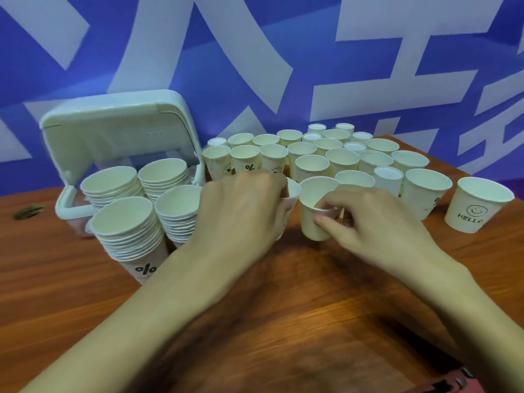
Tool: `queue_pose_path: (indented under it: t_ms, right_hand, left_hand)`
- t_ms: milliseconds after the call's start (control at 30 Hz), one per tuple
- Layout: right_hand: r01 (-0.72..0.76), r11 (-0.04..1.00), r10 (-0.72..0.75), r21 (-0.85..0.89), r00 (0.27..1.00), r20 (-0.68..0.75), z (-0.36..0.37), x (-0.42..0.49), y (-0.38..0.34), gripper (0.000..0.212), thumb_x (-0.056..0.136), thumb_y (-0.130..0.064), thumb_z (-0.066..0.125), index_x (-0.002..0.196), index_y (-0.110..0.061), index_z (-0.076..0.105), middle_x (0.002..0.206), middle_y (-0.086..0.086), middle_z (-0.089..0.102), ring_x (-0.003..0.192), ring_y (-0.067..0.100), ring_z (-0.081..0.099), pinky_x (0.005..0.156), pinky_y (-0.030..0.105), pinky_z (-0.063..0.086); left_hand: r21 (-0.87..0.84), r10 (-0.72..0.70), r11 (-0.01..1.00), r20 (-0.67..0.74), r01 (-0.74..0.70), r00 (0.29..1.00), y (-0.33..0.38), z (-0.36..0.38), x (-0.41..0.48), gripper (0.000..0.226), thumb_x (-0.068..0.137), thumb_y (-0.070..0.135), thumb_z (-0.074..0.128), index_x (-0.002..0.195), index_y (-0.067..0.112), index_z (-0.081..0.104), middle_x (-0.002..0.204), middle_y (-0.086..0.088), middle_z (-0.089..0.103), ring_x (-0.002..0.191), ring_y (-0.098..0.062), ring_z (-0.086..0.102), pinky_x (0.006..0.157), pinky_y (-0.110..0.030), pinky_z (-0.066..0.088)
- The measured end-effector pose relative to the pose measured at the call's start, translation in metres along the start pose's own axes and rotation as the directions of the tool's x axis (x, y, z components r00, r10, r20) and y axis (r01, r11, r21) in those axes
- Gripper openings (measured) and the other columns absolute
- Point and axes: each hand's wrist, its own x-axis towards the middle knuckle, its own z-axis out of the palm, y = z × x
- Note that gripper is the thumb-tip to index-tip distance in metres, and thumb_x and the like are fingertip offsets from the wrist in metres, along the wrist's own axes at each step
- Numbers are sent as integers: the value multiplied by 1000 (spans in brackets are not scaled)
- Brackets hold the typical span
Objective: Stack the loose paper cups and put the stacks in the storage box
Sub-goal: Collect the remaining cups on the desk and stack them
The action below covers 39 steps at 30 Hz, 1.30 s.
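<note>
Many loose white paper cups stand upright in rows on the far middle and right of the wooden table. My right hand pinches the rim of one white cup with thumb and fingers, just in front of the rows. My left hand is closed over another cup right beside it, mostly hiding it. At the left stands the white storage box with its lid raised. Several tall cup stacks rise out of it.
A single cup printed HELLO stands apart at the far right. A blue wall with white shapes runs right behind the table. A small dark object lies on the table left of the box.
</note>
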Motion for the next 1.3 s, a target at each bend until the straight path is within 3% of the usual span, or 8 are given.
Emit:
queue_pose_path:
  t_ms: [300,500,767,1033,1233,1300]
  right_hand:
    - [96,967,-37,235,969,-245,-25,65,-61,14,89,-43,61,94,-34,69,81,-16,68,79,10,62,70,40,53]
    - [237,868,-84,436,936,-341,-21,96,-116,16,87,-41,62,93,-30,72,81,-15,70,78,9,64,71,42,55]
    - [310,821,-178,480,937,-301,10,97,-146,8,87,-33,66,90,-28,72,81,-12,70,74,12,64,63,40,53]
    - [312,855,-236,413,945,-225,24,88,-146,10,85,-38,63,87,-32,70,78,-13,69,73,7,63,67,39,52]
    - [256,893,-262,370,964,-34,38,83,-136,30,84,-60,50,92,-39,71,86,-23,69,74,1,61,67,38,54]
    - [263,900,-278,348,961,-9,42,81,-134,34,84,-62,46,93,-42,71,88,-21,69,75,1,60,67,39,54]
  left_hand:
    - [-129,-139,986,-252,109,958,-74,-56,1,24,89,52,54,96,32,67,94,11,67,92,-18,62,71,-39,50]
    - [-17,-186,982,-314,190,931,-115,-90,-20,22,88,49,56,92,31,67,87,9,67,90,-22,63,66,-33,42]
    - [159,-185,959,-281,236,942,-140,-87,-64,18,89,47,55,88,31,64,83,9,63,84,-20,60,54,-29,37]
    - [63,-239,965,-202,256,950,-143,-66,-79,18,89,47,54,86,32,64,82,13,62,81,-12,59,53,-26,33]
    - [116,-266,955,-71,273,961,-144,-50,-83,33,90,59,42,95,35,65,90,12,66,87,-12,61,65,-29,27]
    - [148,-265,952,-32,267,964,-143,-45,-84,35,92,59,41,99,35,66,91,10,65,86,-12,61,60,-29,26]
